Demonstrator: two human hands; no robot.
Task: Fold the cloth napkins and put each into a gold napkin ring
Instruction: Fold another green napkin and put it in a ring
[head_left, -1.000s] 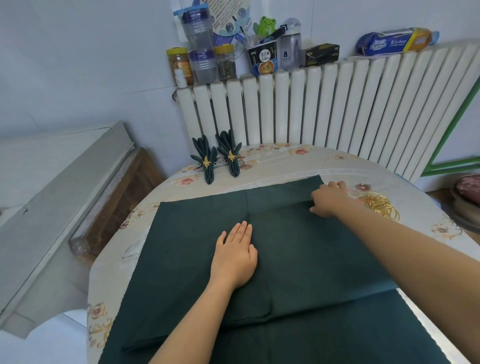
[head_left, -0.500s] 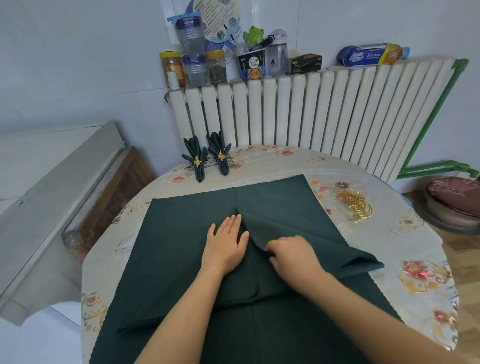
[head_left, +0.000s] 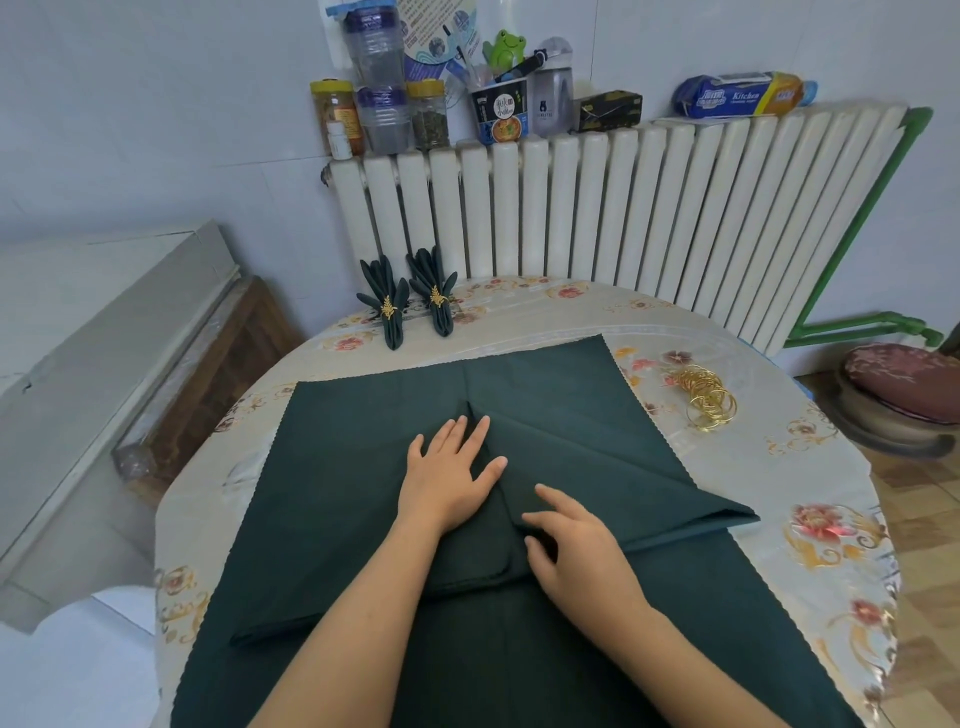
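A dark green cloth napkin lies spread on the round table, its right top corner folded down to the middle into a slanted flap. My left hand lies flat on the napkin at the centre line, fingers straight. My right hand rests on the flap's lower tip, index finger stretched out, other fingers bent against the cloth. More green cloth lies underneath toward me. A pile of gold napkin rings sits to the right. Two folded napkins in gold rings lie at the table's far edge.
The table has a floral cover. Behind it stands a white radiator topped with jars, bottles and boxes. A grey cabinet is at the left. A cushioned stool stands at the right.
My right hand pulled the napkin's top right corner down to the middle, forming the slanted flap, and now rests on its tip. My left hand stayed flat at the centre.
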